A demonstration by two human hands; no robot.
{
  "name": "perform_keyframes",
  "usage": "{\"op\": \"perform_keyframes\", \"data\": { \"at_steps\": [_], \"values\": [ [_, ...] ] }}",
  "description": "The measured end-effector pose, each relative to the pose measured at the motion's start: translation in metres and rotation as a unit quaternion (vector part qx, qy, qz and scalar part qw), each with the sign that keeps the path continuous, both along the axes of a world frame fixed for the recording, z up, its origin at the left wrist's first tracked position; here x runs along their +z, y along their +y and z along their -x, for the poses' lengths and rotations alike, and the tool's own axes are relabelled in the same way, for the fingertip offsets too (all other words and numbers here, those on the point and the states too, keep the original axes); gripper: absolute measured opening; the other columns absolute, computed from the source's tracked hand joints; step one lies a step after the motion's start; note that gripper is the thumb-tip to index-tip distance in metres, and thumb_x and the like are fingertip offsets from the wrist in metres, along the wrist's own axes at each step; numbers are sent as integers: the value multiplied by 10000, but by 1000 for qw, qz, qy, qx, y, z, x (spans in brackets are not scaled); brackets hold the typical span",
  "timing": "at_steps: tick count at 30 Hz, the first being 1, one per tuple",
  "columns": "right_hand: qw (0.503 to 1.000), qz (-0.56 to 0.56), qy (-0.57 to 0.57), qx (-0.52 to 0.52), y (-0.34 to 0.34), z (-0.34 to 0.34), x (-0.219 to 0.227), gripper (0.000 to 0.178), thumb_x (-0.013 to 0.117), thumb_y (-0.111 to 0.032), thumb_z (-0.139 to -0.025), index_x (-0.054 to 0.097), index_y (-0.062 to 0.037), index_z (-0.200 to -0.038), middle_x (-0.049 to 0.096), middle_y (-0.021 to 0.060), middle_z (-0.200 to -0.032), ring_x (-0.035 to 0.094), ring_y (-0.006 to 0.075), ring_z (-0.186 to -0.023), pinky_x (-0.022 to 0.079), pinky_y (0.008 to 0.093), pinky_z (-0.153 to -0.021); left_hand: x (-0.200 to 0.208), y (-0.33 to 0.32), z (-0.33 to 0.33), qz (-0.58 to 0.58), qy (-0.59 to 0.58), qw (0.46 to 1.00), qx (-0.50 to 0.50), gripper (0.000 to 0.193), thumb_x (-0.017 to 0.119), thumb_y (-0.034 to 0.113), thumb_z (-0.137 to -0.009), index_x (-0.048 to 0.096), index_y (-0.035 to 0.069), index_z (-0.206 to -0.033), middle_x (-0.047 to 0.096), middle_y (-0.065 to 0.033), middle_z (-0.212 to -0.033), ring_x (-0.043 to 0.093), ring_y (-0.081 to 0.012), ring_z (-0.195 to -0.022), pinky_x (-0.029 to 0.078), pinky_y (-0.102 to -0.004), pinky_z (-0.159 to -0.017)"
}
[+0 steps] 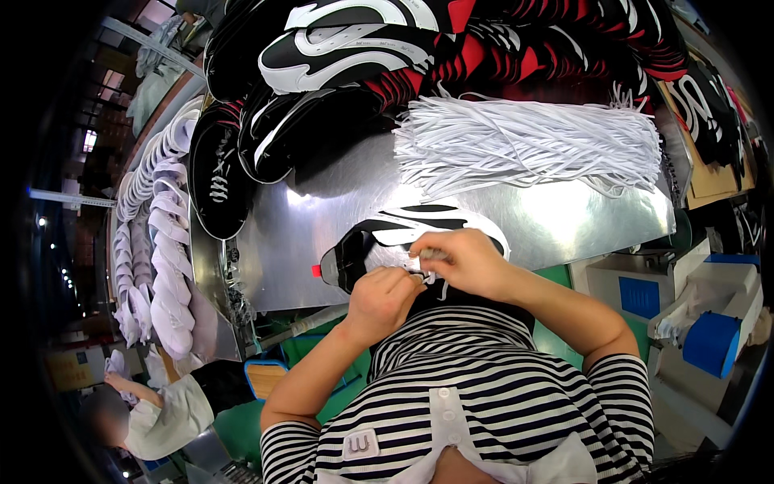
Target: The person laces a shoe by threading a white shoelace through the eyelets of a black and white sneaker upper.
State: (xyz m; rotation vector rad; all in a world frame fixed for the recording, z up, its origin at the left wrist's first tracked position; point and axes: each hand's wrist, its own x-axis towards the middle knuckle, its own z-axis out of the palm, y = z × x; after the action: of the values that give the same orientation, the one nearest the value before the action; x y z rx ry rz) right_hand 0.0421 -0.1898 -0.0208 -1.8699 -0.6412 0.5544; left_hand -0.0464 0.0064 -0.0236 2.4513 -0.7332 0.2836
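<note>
Risk noted: the thin white lace [425, 260] may slip from the pinch or miss an eyelet, since both hands crowd the work and hide it. The right hand [463, 262] is closed narrowly on the lace; the left hand [383, 300] is curled tight against the black-and-white shoe upper [403, 230], lying at the near edge of the metal table [564, 218], with the lace bundle [524, 145] well beyond.

Laces [528, 145] behind shoe upper [403, 238]
</note>
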Motion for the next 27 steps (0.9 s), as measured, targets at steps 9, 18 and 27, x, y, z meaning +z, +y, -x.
{"op": "perform_keyframes", "data": {
  "at_steps": [9,18,27],
  "values": [
    [966,-185,131,-125,-1,-5,-18,197,728,-36,-862,683,-21,-1053,690,26,-960,636,83,-871,508,237,-807,13,4,-1,182,255,947,70,814,789,220,-849,268,-6,-1432,698,-154,-910,693,-279,-762,533,-331,-679],
    [983,-134,52,-114,3,12,-10,208,689,-88,-909,662,17,-1086,712,71,-921,661,107,-854,516,248,-766,-3,-13,-18,221,204,915,268,499,821,282,-788,618,21,-1161,689,-179,-1058,667,-329,-987,513,-375,-860],
    [991,72,-94,-66,-22,31,10,174,637,-160,-944,565,-46,-1054,692,129,-834,685,291,-721,503,356,-627,0,-18,-17,176,175,930,273,476,841,119,-763,614,3,-1165,658,-103,-1042,630,-176,-955,494,-293,-864]
  ]
}}
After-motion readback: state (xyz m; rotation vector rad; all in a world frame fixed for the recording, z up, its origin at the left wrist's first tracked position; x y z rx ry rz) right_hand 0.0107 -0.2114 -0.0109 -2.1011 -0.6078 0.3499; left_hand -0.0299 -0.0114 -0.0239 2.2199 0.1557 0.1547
